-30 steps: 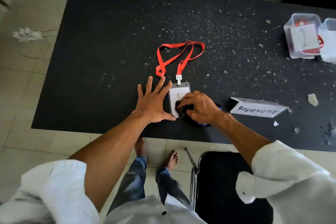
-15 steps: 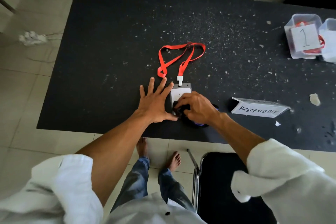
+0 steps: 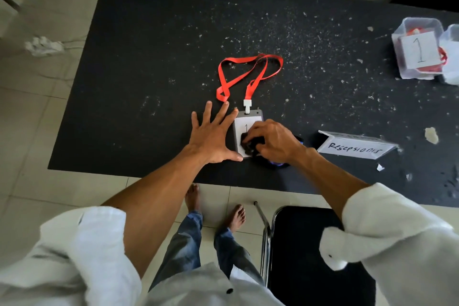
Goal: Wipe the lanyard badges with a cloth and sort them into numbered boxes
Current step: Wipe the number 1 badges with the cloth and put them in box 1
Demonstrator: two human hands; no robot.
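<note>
A grey badge holder [image 3: 244, 120] with a white card marked 1 lies flat near the front edge of the black table [image 3: 149, 57]. Its red lanyard [image 3: 248, 72] loops away from me. My left hand [image 3: 211, 135] lies flat with fingers spread, its thumb and forefinger against the badge's left edge. My right hand [image 3: 273, 140] grips a bunched dark cloth [image 3: 249, 143] and presses it onto the lower half of the card. A clear box labelled 1 [image 3: 417, 49] with red lanyards inside stands at the far right.
A folded paper sign reading "Resepsionis" [image 3: 355, 148] lies right of my right hand. A second clear box [image 3: 452, 57] is cut off at the right edge. White crumbs are scattered over the table. A black chair [image 3: 310, 243] stands below the table edge.
My right hand with the cloth has shifted slightly up the card. My left hand has stayed flat beside the badge.
</note>
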